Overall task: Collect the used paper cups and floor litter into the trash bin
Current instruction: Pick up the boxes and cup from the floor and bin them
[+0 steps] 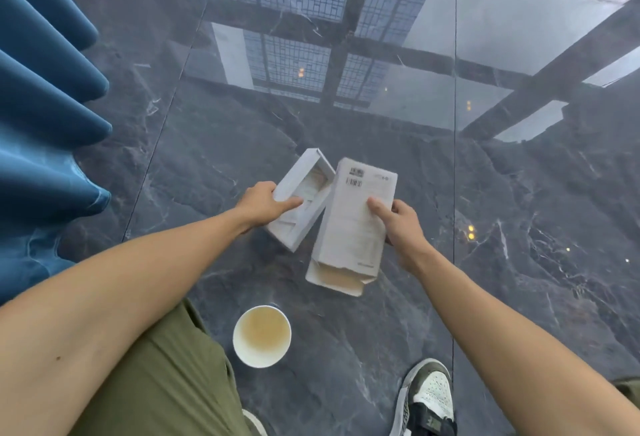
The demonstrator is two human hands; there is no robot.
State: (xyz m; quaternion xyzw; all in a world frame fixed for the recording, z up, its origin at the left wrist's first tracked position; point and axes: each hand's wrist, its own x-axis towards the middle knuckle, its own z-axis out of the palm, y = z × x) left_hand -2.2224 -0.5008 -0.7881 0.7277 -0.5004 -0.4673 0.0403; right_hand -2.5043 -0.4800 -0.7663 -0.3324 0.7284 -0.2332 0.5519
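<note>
Both arms reached forward and down over the dark floor (346, 349). The left hand (265, 203) gripped an open white tray (298, 217), thumb along its inner edge. The right hand (398, 221) clamped the sleeve (353, 221) beside it, the two boxes touching. This looked like the litter pickup. A used cup (261, 336) stood on the floor nearer the body, below both hands. No bin showed; finding it seemed next.
</note>
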